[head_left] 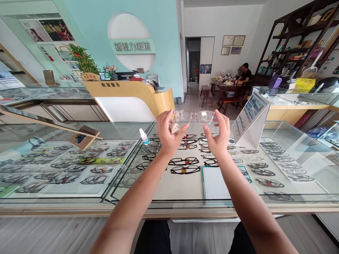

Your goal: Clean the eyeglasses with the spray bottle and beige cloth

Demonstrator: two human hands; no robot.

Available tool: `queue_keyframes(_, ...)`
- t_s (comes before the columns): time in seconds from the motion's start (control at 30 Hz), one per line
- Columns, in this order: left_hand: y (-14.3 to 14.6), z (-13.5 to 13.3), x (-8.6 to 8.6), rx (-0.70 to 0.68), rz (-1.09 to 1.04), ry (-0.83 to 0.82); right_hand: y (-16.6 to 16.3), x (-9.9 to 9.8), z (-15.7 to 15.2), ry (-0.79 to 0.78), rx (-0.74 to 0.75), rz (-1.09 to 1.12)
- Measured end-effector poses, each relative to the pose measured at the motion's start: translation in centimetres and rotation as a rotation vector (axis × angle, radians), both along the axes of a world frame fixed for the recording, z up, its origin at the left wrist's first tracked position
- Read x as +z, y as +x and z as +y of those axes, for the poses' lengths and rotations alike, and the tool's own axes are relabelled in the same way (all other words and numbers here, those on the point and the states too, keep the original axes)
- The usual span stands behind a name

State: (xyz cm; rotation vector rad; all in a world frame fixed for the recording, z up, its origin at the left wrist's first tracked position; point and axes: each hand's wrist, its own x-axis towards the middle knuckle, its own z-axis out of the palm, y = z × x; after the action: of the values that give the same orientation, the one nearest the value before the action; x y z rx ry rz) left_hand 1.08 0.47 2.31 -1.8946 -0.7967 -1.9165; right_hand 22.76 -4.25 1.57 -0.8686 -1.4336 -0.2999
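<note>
A pair of clear-framed eyeglasses (pixel 194 114) is held up in front of me above the glass counter, its lenses facing along my line of sight. My left hand (pixel 169 132) grips the left end of the frame with thumb and fingers, and a crumpled whitish cloth (pixel 174 128) is tucked in that same hand. At the other end, my right hand (pixel 219 134) pinches the frame near the hinge. A small white spray bottle (pixel 144 136) with a blue label stands on the counter, left of my left hand.
Under the glass top (pixel 169 190) lie rows of eyeglasses (pixel 185 169). A white-and-teal board (pixel 217 181) lies below my right forearm. An information stand (pixel 251 120) rises at right, and a tilted mirror (pixel 53 121) at left. Farther back, a person (pixel 246 74) sits at a table.
</note>
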Motion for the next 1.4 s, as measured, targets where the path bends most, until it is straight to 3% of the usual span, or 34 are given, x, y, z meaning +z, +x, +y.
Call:
queue_keyframes(0.13,1.2,0.2,0.3,-0.038,-0.007,0.05,0.3,0.1,0.1,0.019,-0.014,0.027)
queue_keyframes(0.33,1.1,0.4,-2.1,-0.019,-0.071,-0.036,-0.1,-0.6,0.4,-0.075,0.07,0.006)
queue_keyframes(0.47,1.2,0.4,-2.7,0.016,-0.083,-0.099,-0.6,-1.2,0.5,-0.165,0.104,0.033)
queue_keyframes(0.9,2.4,-1.1,-2.3,-0.024,-0.099,-0.013,-1.0,-1.4,-0.3,-0.115,0.108,0.066)
queue_keyframes(1.4,2.5,-1.0,-2.8,0.008,-0.071,-0.078,-1.2,-1.5,-0.3,-0.13,0.084,0.081)
